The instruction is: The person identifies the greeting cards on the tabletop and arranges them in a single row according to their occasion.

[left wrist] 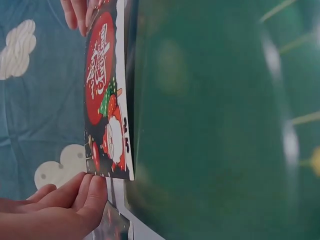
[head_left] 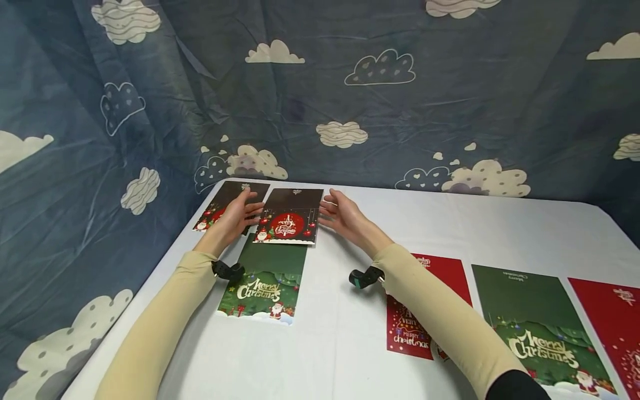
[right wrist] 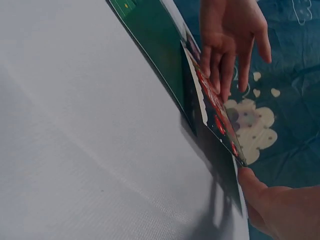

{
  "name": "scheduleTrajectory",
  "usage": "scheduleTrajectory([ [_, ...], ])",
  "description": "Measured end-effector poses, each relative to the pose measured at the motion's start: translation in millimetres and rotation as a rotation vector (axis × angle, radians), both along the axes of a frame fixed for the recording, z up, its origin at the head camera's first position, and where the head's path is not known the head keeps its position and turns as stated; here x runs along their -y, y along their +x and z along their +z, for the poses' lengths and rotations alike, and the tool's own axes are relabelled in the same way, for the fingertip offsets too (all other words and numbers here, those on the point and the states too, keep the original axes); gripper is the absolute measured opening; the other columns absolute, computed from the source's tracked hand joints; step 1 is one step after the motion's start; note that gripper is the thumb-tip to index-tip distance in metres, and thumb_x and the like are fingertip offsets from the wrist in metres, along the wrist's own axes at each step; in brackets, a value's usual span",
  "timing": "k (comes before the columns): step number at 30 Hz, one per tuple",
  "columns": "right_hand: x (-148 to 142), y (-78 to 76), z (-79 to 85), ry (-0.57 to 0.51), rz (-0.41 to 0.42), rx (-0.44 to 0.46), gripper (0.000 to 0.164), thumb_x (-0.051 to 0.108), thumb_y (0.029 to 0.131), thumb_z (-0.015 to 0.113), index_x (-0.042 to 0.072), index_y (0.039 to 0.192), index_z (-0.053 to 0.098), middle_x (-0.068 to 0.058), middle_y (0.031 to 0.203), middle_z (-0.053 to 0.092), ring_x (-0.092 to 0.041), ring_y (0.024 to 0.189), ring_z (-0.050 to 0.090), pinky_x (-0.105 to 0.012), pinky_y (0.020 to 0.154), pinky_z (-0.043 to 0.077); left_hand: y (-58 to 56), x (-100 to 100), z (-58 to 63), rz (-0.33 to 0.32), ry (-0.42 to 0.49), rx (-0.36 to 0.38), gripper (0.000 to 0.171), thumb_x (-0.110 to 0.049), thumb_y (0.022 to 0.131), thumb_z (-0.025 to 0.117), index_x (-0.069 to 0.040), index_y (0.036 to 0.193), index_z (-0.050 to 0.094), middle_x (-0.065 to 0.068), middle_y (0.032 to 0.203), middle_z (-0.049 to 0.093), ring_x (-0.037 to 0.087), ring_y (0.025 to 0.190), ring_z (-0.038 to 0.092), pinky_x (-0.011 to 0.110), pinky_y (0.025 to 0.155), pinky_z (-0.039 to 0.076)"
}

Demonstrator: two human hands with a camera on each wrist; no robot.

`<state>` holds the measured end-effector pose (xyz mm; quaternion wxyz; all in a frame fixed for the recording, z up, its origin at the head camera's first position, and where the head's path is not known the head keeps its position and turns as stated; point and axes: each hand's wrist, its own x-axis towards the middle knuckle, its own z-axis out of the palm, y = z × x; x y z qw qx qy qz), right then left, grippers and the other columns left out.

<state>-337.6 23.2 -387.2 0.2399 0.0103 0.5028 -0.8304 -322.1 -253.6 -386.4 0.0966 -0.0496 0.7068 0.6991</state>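
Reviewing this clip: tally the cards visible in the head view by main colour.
Dark cards: 2
Green cards: 2
Red cards, one partly under the right sleeve and one cut by the frame: 2
Total: 6

Dk blue-grey fabric (head_left: 320, 94) hung behind & on L side, creased in places; cream clouds (head_left: 342, 135) printed on it, some wavy-striped, some dotted, some outlined. White tabletop (head_left: 345, 344) in front, far R corner rounded; light soft.
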Motion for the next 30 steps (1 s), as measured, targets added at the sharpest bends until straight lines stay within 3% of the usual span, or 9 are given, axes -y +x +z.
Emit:
scheduleTrajectory([
  [6, 5.2, -12.0, -4.8, -0.033, -0.017, 0.048, 0.063, 0.035, 0.108, 0.034, -0.003, 0.154, 0.016, -0.020, 0.160, 0.017, -0.031, 0.146, 0.022, -0.046, 0.115, 0.028, -10.7, -0.2, -1.1, -0.012, -0.057, 0.000, 0.066, -0.047, 0.107, 0.021, -0.006, 0.158, 0.007, 0.024, 0.156, 0.026, 0.036, 0.142, 0.027, 0.049, 0.114, 0.027],
  [12, 8.0, -16.0, -7.7, -0.001, -0.011, 0.040, 0.063, 0.035, 0.108, 0.030, -0.006, 0.154, 0.013, -0.021, 0.161, 0.014, -0.032, 0.147, 0.019, -0.045, 0.115, 0.027, -16.8, -0.3, -1.3, -0.022, -0.083, 0.005, 0.069, -0.051, 0.106, 0.022, -0.008, 0.158, 0.009, 0.025, 0.155, 0.029, 0.037, 0.141, 0.028, 0.050, 0.113, 0.027],
  [30, 16.4, -6.4, -10.4, 0.133, -0.061, -0.022, 0.060, 0.030, 0.108, 0.035, -0.011, 0.150, 0.022, -0.026, 0.155, 0.026, -0.034, 0.142, 0.029, -0.039, 0.114, 0.031, -14.9, -2.6, 2.4, -0.102, -0.191, 0.029, 0.067, -0.047, 0.107, 0.018, -0.004, 0.158, 0.009, 0.028, 0.157, 0.022, 0.039, 0.144, 0.022, 0.050, 0.115, 0.024],
])
